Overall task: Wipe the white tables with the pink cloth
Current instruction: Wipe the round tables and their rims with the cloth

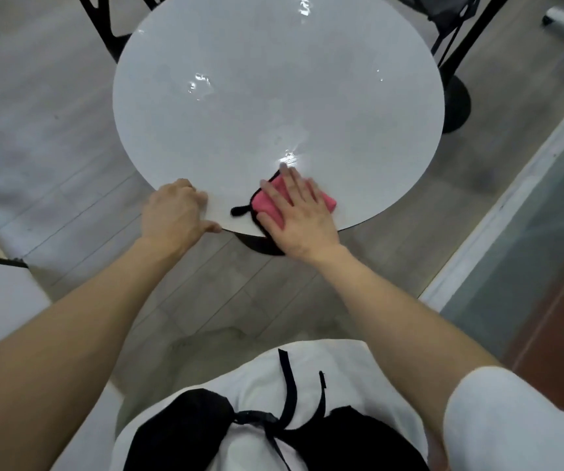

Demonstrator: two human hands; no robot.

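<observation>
Round white worktop (pixel 274 79), bright glints on its surface. My right hand (pixel 294 212) lies flat, fingers straight and spread, pressing the pink cloth (pixel 326 202) down near the worktop's near edge. The cloth has black trim. My left hand (pixel 175 212) clasps the near rim just left of it, fingers bent on top, thumb at the edge.

Looks like a café or office break area: round glossy white table (pixel 274 96), black-framed chair (pixel 114 45), grey wood-plank floor (pixel 36 113), glass partition wall (pixel 528 215)
</observation>
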